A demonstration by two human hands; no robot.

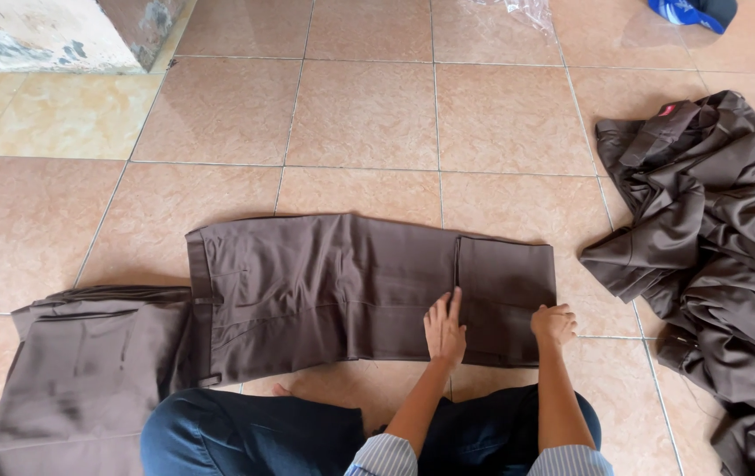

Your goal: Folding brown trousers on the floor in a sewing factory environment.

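Note:
A pair of dark brown trousers [325,286] lies flat on the tiled floor, waistband to the left, its leg ends folded back over at the right. My left hand [444,328] rests flat on the cloth beside the fold's edge, fingers stretched out. My right hand [554,323] is curled at the lower right corner of the folded part, pinching its edge.
A stack of folded brown trousers [87,379] sits at the lower left, touching the waistband. A loose heap of brown garments [712,247] fills the right side. A blue cap [695,12] and clear plastic wrap [518,9] lie at the top. A wall base [51,35] stands top left.

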